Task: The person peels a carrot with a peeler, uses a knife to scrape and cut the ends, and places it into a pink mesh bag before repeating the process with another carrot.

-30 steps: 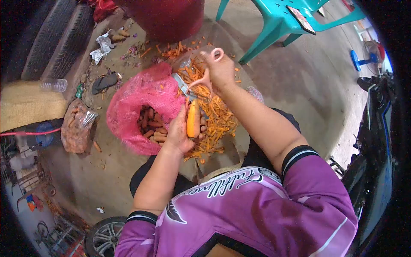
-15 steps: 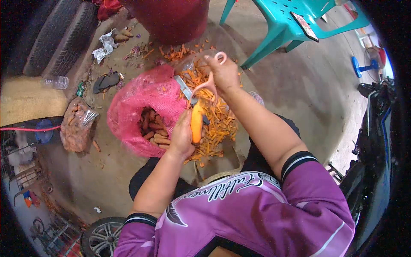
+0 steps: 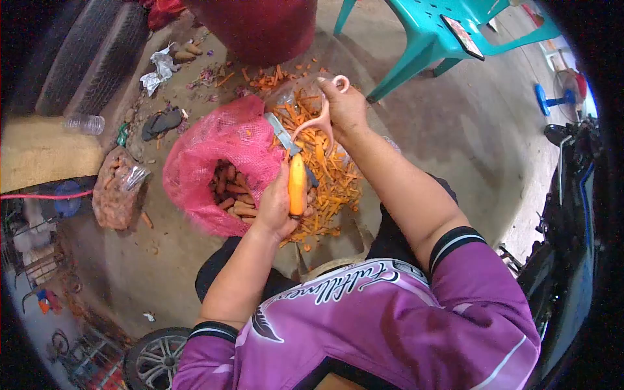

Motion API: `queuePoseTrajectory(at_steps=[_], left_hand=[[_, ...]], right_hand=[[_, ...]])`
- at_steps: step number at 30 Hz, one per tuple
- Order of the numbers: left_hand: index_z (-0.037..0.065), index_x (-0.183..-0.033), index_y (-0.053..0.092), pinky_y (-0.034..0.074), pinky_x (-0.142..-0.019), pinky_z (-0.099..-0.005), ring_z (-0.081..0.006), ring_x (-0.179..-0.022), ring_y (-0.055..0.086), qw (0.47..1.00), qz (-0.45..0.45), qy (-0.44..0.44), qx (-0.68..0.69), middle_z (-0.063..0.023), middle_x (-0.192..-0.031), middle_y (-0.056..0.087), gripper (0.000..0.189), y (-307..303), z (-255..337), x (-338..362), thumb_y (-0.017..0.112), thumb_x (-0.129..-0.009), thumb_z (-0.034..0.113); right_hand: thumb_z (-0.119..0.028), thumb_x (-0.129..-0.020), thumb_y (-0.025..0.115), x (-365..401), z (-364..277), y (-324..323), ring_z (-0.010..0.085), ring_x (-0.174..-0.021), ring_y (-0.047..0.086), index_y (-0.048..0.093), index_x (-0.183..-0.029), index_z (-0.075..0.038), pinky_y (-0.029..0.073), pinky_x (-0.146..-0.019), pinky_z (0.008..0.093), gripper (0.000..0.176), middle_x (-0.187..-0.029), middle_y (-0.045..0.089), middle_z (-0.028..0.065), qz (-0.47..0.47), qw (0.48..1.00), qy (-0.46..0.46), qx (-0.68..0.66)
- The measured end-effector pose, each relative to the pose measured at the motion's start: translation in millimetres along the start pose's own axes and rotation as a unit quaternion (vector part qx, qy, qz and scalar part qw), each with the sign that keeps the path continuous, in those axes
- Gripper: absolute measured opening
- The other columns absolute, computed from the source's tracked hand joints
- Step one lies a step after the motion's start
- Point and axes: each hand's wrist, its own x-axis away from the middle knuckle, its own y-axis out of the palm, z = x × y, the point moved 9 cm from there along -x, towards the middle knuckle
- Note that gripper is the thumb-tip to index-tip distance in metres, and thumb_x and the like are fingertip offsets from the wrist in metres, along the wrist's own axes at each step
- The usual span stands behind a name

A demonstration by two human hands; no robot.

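My left hand (image 3: 278, 207) is wrapped round a bright orange peeled carrot (image 3: 297, 185), which points away from me. In my right hand (image 3: 346, 114) is a pink Y-shaped peeler (image 3: 320, 125); its ring end shows above my fingers, and its forked head is just beyond the carrot's far tip, apart from it. Orange peelings (image 3: 331, 208) lie in a heap beneath both hands. Beside my left hand, a pink mesh sack (image 3: 188, 169) lies with its mouth towards me, with brownish unpeeled carrots (image 3: 244, 201) inside. A grey flat strip (image 3: 281, 132) rests between sack and peelings.
A dark red tub (image 3: 266, 29) stands at the back, with a green plastic chair (image 3: 422, 32) bearing a phone (image 3: 463, 37) to its right. To the left are tyres (image 3: 97, 58), a sandal (image 3: 162, 123) and a filled plastic bag (image 3: 117, 188). A motorbike (image 3: 562, 214) stands at right.
My right hand has drawn the peeler slightly up and right, away from the carrot. The carrot has turned a little in my left hand and now shows more fully.
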Motion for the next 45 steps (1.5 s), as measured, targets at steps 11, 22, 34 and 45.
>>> queuePoseTrajectory(at_steps=[11, 22, 34, 45], left_hand=[[0.013, -0.096, 0.048, 0.042, -0.053, -0.0291, -0.0163, -0.06, 0.05, 0.999, 0.046, -0.011, 0.025, -0.0034, -0.074, 0.051, 0.035, 1, -7, -1, 0.035, -0.086, 0.044], [0.011, -0.103, 0.047, 0.049, -0.057, -0.0331, -0.0189, -0.075, 0.057, 0.989, 0.114, 0.057, 0.082, -0.0071, -0.087, 0.057, 0.04, -14, 9, -4, 0.037, -0.085, 0.046], [0.011, -0.1, 0.047, 0.042, -0.046, -0.0273, -0.0165, -0.067, 0.053, 0.995, -0.057, -0.02, 0.082, -0.0056, -0.083, 0.052, 0.038, -12, -9, -11, 0.041, -0.084, 0.045], [0.009, -0.085, 0.048, 0.039, -0.044, -0.0267, -0.0146, -0.056, 0.049, 0.997, -0.001, -0.074, 0.008, -0.0037, -0.065, 0.049, 0.045, 9, -23, 5, 0.036, -0.083, 0.052]], right_hand=[[-0.019, -0.067, 0.063, 38, 5, 24, 0.0112, -0.057, 0.048, 0.055, -0.074, -0.002, 0.041, -0.053, 0.0282, 0.02, -0.064, 0.054, 0.0041, -0.064, 0.99, -0.014, 0.122], [-0.018, -0.072, 0.061, 65, 19, 46, 0.0088, -0.054, 0.042, 0.051, -0.074, -0.004, 0.035, -0.048, 0.0238, 0.017, -0.064, 0.045, 0.0002, -0.162, 0.984, 0.056, 0.054], [-0.015, -0.069, 0.063, 28, 6, 22, 0.0098, -0.057, 0.044, 0.052, -0.076, -0.003, 0.036, -0.05, 0.0254, 0.018, -0.066, 0.048, 0.0019, -0.066, 0.996, 0.051, -0.011], [-0.017, -0.072, 0.063, -14, 16, -5, 0.0098, -0.061, 0.043, 0.052, -0.085, -0.003, 0.037, -0.054, 0.0252, 0.022, -0.071, 0.048, 0.0012, 0.0, 0.999, -0.034, 0.023]])
